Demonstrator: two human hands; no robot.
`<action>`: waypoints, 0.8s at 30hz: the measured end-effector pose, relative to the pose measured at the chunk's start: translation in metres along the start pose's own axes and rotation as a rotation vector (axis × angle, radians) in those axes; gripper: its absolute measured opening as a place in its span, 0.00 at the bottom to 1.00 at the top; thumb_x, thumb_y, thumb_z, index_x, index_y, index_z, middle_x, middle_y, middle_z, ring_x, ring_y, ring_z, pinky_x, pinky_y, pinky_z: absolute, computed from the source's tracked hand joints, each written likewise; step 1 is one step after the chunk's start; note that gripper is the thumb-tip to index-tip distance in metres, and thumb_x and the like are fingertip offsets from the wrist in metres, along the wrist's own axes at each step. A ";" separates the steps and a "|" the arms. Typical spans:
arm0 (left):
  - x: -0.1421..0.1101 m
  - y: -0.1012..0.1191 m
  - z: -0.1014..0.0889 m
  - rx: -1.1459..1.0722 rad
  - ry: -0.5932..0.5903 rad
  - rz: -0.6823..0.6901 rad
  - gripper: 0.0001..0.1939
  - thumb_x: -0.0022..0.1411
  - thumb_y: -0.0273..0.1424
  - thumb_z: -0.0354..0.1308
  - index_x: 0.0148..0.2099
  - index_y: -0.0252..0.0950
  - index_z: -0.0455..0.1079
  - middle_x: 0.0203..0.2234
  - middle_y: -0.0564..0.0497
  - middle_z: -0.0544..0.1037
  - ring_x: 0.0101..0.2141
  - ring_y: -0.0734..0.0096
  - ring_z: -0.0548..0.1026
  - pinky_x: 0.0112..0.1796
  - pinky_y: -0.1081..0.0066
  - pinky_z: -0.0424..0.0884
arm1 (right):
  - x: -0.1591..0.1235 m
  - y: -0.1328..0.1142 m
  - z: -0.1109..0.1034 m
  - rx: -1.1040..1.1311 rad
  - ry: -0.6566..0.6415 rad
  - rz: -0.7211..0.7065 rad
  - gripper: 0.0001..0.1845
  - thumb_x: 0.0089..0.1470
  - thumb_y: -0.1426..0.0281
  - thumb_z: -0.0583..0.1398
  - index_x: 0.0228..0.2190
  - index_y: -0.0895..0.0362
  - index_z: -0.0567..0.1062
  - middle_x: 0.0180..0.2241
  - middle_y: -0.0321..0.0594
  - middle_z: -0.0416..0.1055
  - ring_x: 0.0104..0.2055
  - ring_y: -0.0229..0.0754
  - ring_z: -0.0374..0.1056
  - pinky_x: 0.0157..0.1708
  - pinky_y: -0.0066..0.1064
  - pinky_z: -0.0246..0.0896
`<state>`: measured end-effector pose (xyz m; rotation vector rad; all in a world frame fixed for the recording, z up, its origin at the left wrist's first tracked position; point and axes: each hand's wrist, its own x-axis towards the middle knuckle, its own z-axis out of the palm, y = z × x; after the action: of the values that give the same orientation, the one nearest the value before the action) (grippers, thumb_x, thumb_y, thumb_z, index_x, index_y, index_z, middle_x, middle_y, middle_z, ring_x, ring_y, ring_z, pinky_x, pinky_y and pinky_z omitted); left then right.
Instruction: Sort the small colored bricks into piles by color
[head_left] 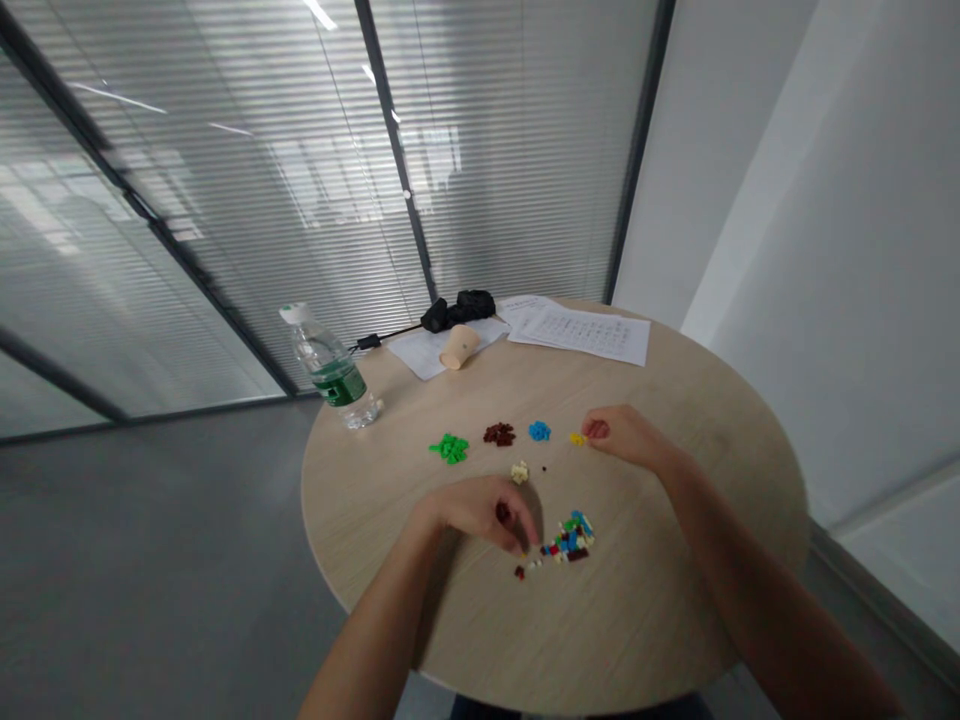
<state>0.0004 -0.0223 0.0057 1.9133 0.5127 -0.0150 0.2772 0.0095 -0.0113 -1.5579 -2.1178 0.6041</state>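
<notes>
My left hand (487, 508) reaches down at the near edge of a mixed pile of small toy bricks (573, 540). Its thumb and index finger come together low over the table, a tiny yellowish speck at the tips; what they pinch is too small to make out. Farther back, my right hand (621, 434) has its fingers curled beside a little group of yellow bricks (577, 439). Anything inside those fingers is hidden. Sorted heaps lie in a row: green bricks (450, 448), dark brown bricks (499, 434) and blue bricks (539, 431). Cream bricks (520, 472) sit nearer to me.
A round wooden table (660, 600) carries everything. Toward its back left stands a water bottle (337, 375). Along the far edge lie a tipped paper cup (459, 347), a black folded umbrella-like object (459, 310) and printed sheets (581, 333). Loose brown bricks (520, 573) lie near my left fingertips.
</notes>
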 end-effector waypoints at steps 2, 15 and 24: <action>-0.001 0.000 0.000 -0.004 -0.019 0.011 0.12 0.48 0.26 0.65 0.38 0.37 0.78 0.20 0.54 0.75 0.20 0.80 0.67 0.22 0.79 0.60 | 0.000 -0.001 0.001 -0.003 -0.003 0.007 0.05 0.44 0.77 0.60 0.27 0.59 0.76 0.27 0.41 0.76 0.30 0.39 0.70 0.30 0.26 0.61; 0.002 -0.003 0.002 -0.019 -0.029 0.009 0.07 0.49 0.31 0.66 0.32 0.35 0.77 0.20 0.54 0.75 0.21 0.79 0.66 0.24 0.77 0.60 | 0.000 -0.007 -0.001 -0.003 0.082 -0.011 0.06 0.48 0.69 0.60 0.27 0.59 0.76 0.28 0.42 0.75 0.30 0.40 0.69 0.30 0.28 0.61; 0.004 -0.002 0.005 0.010 -0.015 -0.005 0.03 0.51 0.30 0.65 0.29 0.35 0.77 0.21 0.53 0.76 0.23 0.77 0.68 0.26 0.77 0.61 | 0.001 -0.013 0.001 0.086 0.192 -0.035 0.05 0.48 0.71 0.60 0.29 0.58 0.76 0.31 0.43 0.77 0.32 0.40 0.71 0.34 0.29 0.64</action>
<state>0.0040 -0.0246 0.0012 1.9208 0.5078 -0.0348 0.2665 0.0066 -0.0050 -1.4671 -1.9470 0.5048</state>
